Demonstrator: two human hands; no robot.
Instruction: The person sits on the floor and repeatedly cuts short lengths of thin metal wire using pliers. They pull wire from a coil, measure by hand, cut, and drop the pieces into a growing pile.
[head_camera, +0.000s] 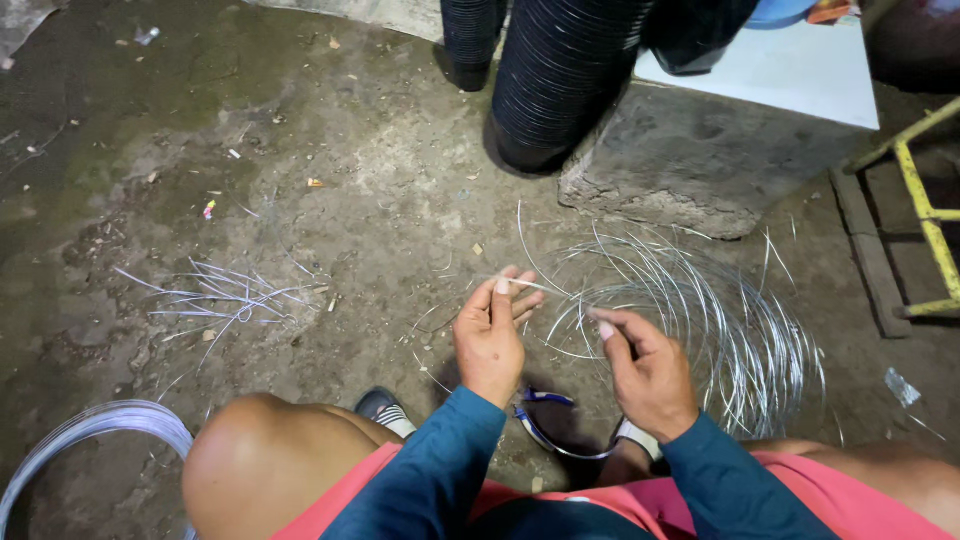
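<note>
Wire (530, 286), thin, light and springy-looking, is lying in loose silver coils (700, 320) on the dirt floor (330, 200), and we are pinching 1 strand's end in our left hand (490, 335) while our right hand (648, 368) is closing narrowly beside it.

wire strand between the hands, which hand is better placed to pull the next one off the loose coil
Probably the right hand: it hovers directly over the loose coil. The left hand is already pinching the wire strand and sits farther from the coil.
</note>
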